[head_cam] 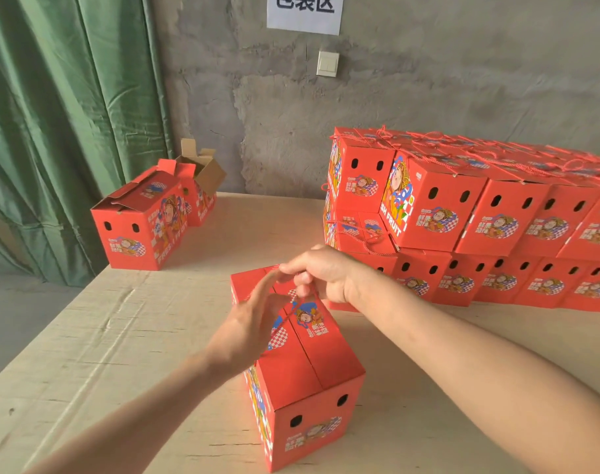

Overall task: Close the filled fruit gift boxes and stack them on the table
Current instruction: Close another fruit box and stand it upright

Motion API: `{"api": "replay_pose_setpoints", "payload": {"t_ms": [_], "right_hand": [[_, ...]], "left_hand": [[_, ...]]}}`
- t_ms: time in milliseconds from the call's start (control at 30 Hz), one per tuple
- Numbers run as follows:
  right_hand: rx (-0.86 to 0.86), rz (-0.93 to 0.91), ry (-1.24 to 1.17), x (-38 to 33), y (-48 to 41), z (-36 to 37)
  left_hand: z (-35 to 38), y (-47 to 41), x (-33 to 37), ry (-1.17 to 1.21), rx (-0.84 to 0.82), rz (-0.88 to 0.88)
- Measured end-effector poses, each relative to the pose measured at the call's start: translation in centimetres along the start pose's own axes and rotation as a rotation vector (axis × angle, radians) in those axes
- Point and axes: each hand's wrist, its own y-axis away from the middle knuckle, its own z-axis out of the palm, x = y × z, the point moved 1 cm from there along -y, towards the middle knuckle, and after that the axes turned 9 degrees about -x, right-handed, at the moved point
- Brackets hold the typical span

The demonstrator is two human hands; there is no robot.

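Note:
A red fruit gift box [305,378] stands in front of me on the table, its top flaps folded shut. A thin red cord handle [285,319] runs up from its lid. My right hand [321,273] hovers over the far end of the lid and pinches the cord between thumb and fingers. My left hand [254,323] is above the lid's left side, fingers stretched out towards the right hand, fingertips at the cord. At the right stands a two-tier stack of closed red boxes [469,220].
Two more red boxes [144,220] with flaps still up sit at the table's far left, beside a green curtain [62,131]. The pale table top [96,336] spreads out to my left. A grey wall with a white sign [305,12] stands behind.

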Motion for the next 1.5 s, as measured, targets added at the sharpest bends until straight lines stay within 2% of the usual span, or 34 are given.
{"api": "replay_pose_setpoints", "payload": {"t_ms": [67, 100, 200, 267, 400, 467, 567, 700, 867, 1000, 1133, 1233, 1333, 1433, 1500], "right_hand": [[0.057, 0.021, 0.106, -0.7, 0.2, -0.4], [0.085, 0.023, 0.113, -1.0, 0.3, -0.6], [0.14, 0.003, 0.086, -1.6, 0.3, -0.8], [0.167, -0.022, 0.1, -1.7, 0.1, -0.2], [0.267, -0.048, 0.157, -2.3, -0.1, 0.8], [0.301, -0.053, 0.175, -2.8, -0.1, 1.2], [0.316, -0.071, 0.232, -4.0, 0.1, 1.8], [0.368, -0.18, 0.28, -7.7, 1.0, 1.9], [0.414, -0.309, 0.334, -12.5, 2.2, 2.2], [0.462, -0.31, 0.317, -12.7, 1.8, 2.3], [0.522, -0.258, 0.294, -10.0, 0.0, 2.1], [0.528, -0.264, 0.242, -8.1, -1.2, 1.9], [0.478, -0.3, 0.22, -6.2, -2.6, 1.9], [0.416, -0.305, 0.296, -3.3, -3.3, 2.1], [0.352, -0.272, 0.236, -1.2, -3.1, 1.6]], "left_hand": [[1.8, 1.3, -0.9, 0.04, 0.057, -0.079], [2.5, 1.6, -1.5, 0.049, 0.033, -0.137], [3.3, 1.2, -3.7, -0.03, -0.277, -0.237], [2.8, 0.8, -4.9, 0.023, -0.423, -0.271], [2.1, 0.2, -5.2, 0.283, -0.476, -0.389], [1.8, -0.9, -4.7, 0.322, -0.438, -0.45], [0.6, -2.1, -4.0, 0.307, -0.271, -0.467], [-1.8, -1.6, -1.6, 0.246, -0.039, -0.231], [-4.3, -2.6, 1.1, -0.003, 0.16, 0.035], [-5.0, -3.6, 0.6, -0.244, 0.237, -0.002], [-3.7, -2.8, -1.5, -0.332, 0.059, -0.23], [-1.3, -1.2, -3.4, -0.223, -0.081, -0.359], [0.9, 0.2, -5.2, -0.121, -0.209, -0.41], [1.9, 1.2, -7.0, -0.063, -0.277, -0.489], [2.4, 1.6, -7.7, 0.1, -0.29, -0.562]]}}
